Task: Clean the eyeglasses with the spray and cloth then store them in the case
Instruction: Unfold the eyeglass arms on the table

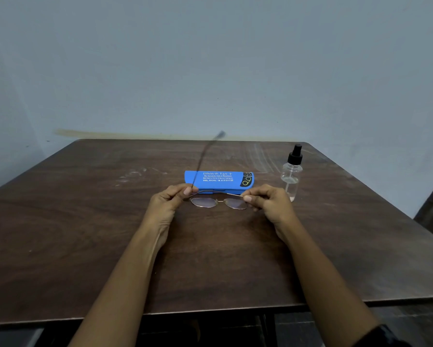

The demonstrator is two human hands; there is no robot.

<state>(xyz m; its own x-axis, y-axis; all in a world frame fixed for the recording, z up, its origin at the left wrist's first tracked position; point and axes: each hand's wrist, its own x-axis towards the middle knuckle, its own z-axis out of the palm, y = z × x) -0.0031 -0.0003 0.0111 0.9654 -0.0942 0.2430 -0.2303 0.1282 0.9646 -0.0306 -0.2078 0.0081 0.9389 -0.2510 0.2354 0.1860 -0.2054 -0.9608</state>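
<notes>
View: head, looking down over both forearms.

Left hand (170, 201): curled, thumb and forefinger pinching the near end of the eyeglasses at the hinge.

Right hand (268, 201): curled, fingertips pinching the opposite end of the frame by its hinge.

Eyeglasses (218, 202): thin metal frame, clear lenses, held between the two hands low over the table. Touching the wood or just above it: cannot tell.

Folded temple (220, 193): laid across the top of the frame from hand to hand.

Raised temple (205, 156): swung up and away from the left hand, blurred.

Case (219, 179): blue, printed lid, closed, lying flat just beyond the fingertips of both hands.

Spray bottle (292, 174): clear with a black pump top, upright, beyond and outward of the right hand, near it, untouched.

Cloth: not in view.

Table (85, 221): dark wood, beneath both hands.

Step in hand: judged as working the temples, the blur suggesting the raised one is in motion. Opening for cleaning or folding for storage: not settled by this view.

Next move, if cleaning: one hand freed for the bottle, the other keeping hold at the frame end and off the lenses; cloth to be located.

Next move, if storing: raised temple brought down over the folded one, then one hand freed to open the closed lid.
</notes>
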